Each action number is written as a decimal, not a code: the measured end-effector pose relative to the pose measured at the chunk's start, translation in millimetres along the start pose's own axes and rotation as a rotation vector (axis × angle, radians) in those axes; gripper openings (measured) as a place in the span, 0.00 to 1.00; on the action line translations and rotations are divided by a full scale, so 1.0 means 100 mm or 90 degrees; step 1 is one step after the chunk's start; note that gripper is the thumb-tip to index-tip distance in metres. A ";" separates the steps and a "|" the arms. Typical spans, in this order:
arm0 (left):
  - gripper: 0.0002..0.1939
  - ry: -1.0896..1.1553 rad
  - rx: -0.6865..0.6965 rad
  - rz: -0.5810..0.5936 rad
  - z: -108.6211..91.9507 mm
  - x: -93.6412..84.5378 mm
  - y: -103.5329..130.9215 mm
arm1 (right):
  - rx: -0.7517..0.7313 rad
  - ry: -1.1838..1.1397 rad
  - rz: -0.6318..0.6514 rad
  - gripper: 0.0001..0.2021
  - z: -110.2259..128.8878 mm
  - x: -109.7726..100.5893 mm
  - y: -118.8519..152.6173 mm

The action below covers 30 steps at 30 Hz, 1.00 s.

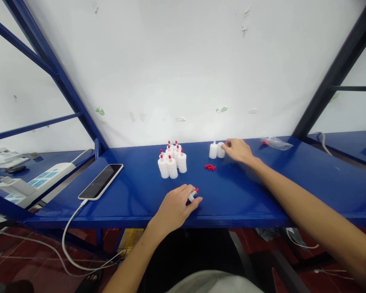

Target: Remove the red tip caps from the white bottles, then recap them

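Note:
Near the front edge of the table, my left hand (pixel 174 208) is closed around a small white nozzle piece with a red tip (pixel 191 197). My right hand (pixel 238 150) reaches toward the wall, its thumb and fingers closed on a white squeeze bottle (pixel 220 151) whose top is partly hidden by the fingers. Touching or almost touching it stands a second white bottle (pixel 213 151) with a bare white spout. Small red caps (pixel 210 167) lie in a cluster in front of these two. Left of them, several white bottles with red tips (pixel 172 167) stand upright in a tight group.
A phone (pixel 101 182) with a white charging cable (pixel 67 232) lies on the blue table (pixel 131 203) at left. A clear plastic bag (pixel 277 143) with something red inside is at the back right. Power strips (pixel 42 181) sit beyond the blue frame post (pixel 64 81).

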<state>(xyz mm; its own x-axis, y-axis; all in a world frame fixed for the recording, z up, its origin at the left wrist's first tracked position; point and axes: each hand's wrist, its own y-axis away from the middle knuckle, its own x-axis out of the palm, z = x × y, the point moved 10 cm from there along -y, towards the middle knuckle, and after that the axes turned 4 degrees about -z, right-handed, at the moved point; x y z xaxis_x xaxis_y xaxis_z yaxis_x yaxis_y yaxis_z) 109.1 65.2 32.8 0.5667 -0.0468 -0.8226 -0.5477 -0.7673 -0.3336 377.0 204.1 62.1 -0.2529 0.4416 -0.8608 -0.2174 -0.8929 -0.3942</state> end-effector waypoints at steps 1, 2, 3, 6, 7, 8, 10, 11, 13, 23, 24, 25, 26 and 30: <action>0.13 -0.001 0.001 0.001 0.00 0.00 0.00 | 0.001 -0.003 0.001 0.13 0.00 0.00 0.00; 0.13 -0.001 0.001 0.002 0.00 0.00 0.00 | 0.002 -0.008 -0.002 0.13 -0.01 -0.01 0.00; 0.13 -0.002 0.001 0.003 0.00 0.01 0.01 | 0.000 -0.015 -0.013 0.13 -0.01 -0.02 0.00; 0.13 -0.005 0.002 0.007 0.00 0.01 0.01 | -0.057 -0.061 -0.062 0.14 0.05 -0.08 -0.01; 0.13 -0.006 0.003 0.008 0.00 0.01 0.01 | -0.091 -0.085 -0.075 0.16 0.09 -0.09 -0.01; 0.13 -0.007 0.005 0.008 -0.01 0.01 0.01 | -0.128 -0.106 -0.082 0.18 0.13 -0.09 0.00; 0.12 -0.009 0.009 0.008 -0.02 0.01 0.01 | -0.183 -0.136 -0.086 0.18 0.19 -0.08 0.00; 0.12 -0.010 0.011 0.008 -0.02 0.00 0.01 | -0.197 -0.143 -0.086 0.18 0.20 -0.06 0.00; 0.13 -0.011 0.013 0.008 -0.02 0.00 0.01 | -0.199 -0.150 -0.084 0.15 0.19 -0.04 0.00; 0.13 -0.009 0.016 0.009 -0.02 0.02 0.00 | -0.118 -0.178 -0.088 0.08 0.06 -0.10 0.02; 0.13 -0.010 0.015 0.010 -0.02 0.02 0.00 | -0.111 -0.174 -0.076 0.08 0.05 -0.08 0.03; 0.13 -0.010 0.015 0.011 -0.02 0.02 0.00 | -0.102 -0.172 -0.061 0.07 0.04 -0.05 0.03; 0.13 -0.012 0.014 0.011 -0.01 0.02 0.00 | -0.094 -0.171 -0.045 0.07 0.03 -0.03 0.03; 0.13 -0.018 0.016 0.007 -0.01 0.01 0.00 | -0.088 -0.142 -0.069 0.08 0.05 -0.10 0.05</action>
<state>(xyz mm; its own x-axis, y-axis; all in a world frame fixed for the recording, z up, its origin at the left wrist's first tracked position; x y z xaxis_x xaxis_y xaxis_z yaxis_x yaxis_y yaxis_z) 110.7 64.1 32.3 0.5431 -0.0372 -0.8388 -0.5689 -0.7510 -0.3351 373.8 195.4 70.4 -0.4403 0.5293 -0.7252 -0.1277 -0.8364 -0.5330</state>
